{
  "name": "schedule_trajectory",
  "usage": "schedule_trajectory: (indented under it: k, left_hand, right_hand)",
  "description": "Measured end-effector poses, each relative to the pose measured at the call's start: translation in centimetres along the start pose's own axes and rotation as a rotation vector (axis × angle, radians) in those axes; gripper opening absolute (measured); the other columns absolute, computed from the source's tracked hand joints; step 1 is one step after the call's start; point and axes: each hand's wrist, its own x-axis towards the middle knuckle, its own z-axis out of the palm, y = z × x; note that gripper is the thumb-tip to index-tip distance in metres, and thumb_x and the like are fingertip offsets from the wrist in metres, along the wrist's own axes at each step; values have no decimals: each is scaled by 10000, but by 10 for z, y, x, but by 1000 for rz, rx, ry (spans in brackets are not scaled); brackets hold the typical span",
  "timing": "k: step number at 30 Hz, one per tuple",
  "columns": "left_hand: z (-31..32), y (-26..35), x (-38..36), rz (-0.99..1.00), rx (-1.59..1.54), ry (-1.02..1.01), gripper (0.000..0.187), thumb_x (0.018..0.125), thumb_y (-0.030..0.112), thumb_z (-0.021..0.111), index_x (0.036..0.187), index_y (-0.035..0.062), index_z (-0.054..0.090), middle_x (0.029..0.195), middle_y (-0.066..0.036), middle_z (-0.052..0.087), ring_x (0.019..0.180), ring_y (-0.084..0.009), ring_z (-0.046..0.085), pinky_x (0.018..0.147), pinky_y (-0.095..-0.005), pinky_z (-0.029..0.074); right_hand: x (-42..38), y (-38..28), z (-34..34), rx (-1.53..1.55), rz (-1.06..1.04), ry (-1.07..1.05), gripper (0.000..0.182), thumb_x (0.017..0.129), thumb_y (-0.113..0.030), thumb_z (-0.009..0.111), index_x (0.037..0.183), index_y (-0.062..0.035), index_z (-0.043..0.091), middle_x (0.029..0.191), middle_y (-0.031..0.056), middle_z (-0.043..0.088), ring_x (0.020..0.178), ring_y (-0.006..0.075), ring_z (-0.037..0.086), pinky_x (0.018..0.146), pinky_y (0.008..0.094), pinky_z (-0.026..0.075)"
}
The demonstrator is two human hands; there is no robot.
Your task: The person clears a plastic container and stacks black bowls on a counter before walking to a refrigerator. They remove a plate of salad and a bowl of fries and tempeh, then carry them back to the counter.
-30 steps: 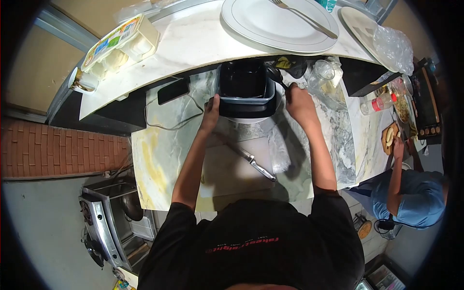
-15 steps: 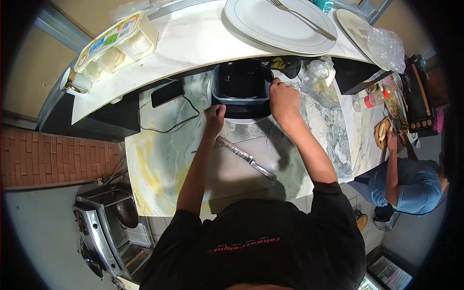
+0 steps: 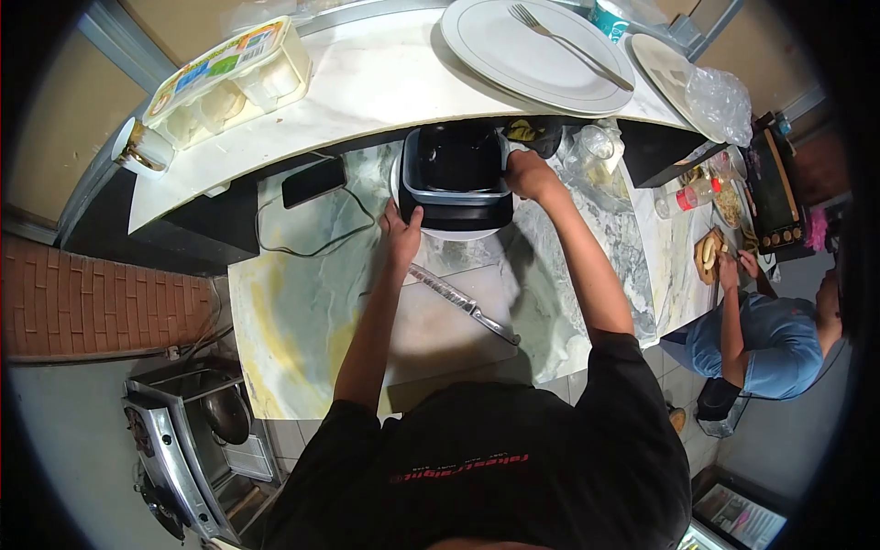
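Note:
A dark rectangular tub with a blue-grey rim [image 3: 458,195] stands at the back of the counter. A black container [image 3: 463,217] sits under or around it, with the edge of a white round plate [image 3: 458,235] showing below. My left hand [image 3: 401,236] grips the near left corner of the black container, thumb on its front and fingers at the side. My right hand [image 3: 532,176] is closed at the tub's right rim; its fingertips are partly hidden. Near my left wrist, a knife [image 3: 463,302] lies across a pale cutting board [image 3: 449,335].
A phone [image 3: 313,183] with a cable lies left. On the raised shelf are an egg pack [image 3: 229,82], a cup [image 3: 142,151] and a plate [image 3: 477,55] bearing a fork [image 3: 573,46]. At right, a person in blue [image 3: 779,344] cuts food on a wooden board [image 3: 706,266].
My right hand has shifted up and inward along the tub's side. My left hand has slid slightly down and around the corner. The view has tilted a little.

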Motion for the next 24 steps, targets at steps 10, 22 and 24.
schedule_trajectory:
  k: [10, 22, 24]
  left_hand:
    - [11, -62, 31, 148, 34, 5, 622, 856, 137, 630, 1353, -111, 351, 1342, -317, 428, 1282, -414, 400, 1088, -403, 313]
    - [55, -31, 8, 245, 116, -47, 511, 770, 93, 680, 1202, -79, 468, 1134, -296, 558, 1100, -454, 508, 970, -464, 406]
    - [67, -21, 4, 236, 39, -79, 541, 761, 107, 696, 1214, -75, 464, 1131, -293, 558, 1099, -443, 509, 965, -465, 405]
  right_hand:
    - [-41, 55, 29, 1421, 171, 76, 524, 954, -454, 493, 1248, -23, 446, 967, 150, 588, 662, 219, 669, 506, 287, 522]
    - [-36, 88, 146, 1627, 275, 53, 410, 1007, -246, 412, 1341, -38, 299, 917, 145, 592, 649, 222, 646, 585, 323, 561]
    - [-32, 93, 149, 1589, 288, 173, 428, 995, -179, 439, 1347, -22, 252, 948, 158, 598, 666, 221, 653, 612, 328, 572]
